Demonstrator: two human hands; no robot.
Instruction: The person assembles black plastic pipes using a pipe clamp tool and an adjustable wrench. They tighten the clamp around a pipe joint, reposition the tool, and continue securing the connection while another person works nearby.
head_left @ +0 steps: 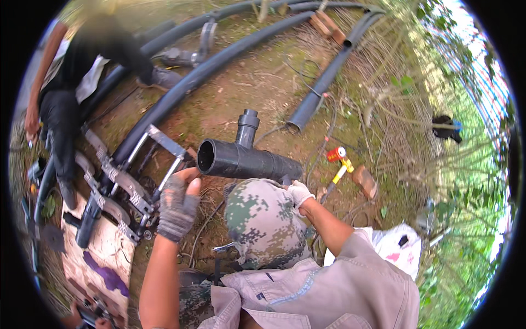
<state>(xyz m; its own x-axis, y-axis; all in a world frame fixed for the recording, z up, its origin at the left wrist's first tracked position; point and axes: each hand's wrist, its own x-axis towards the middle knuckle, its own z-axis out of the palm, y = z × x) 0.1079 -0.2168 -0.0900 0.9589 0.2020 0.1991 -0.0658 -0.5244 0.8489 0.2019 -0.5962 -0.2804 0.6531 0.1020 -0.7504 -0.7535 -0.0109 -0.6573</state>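
A black plastic pipe tee (246,162), with a narrower stub standing up from its side, lies across my camouflage-covered knee (268,219). Its wide open end faces left. My left hand (179,205), in a grey striped glove with bare fingertips, is beside that end with thumb and forefinger apart; whether a fingertip touches the rim I cannot tell. At the tee's right end, my right hand (300,194) in a white glove is closed on a small flat grey blade-like tool (286,180) against the pipe's lower side.
Long black pipes (219,63) curve across the ground, one beside a metal pipe clamp frame (129,183). Another person (66,109) in dark clothes is at upper left. A red can (336,154), a yellow-handled tool (342,171), a stone (364,182) and a white bag (402,252) lie right.
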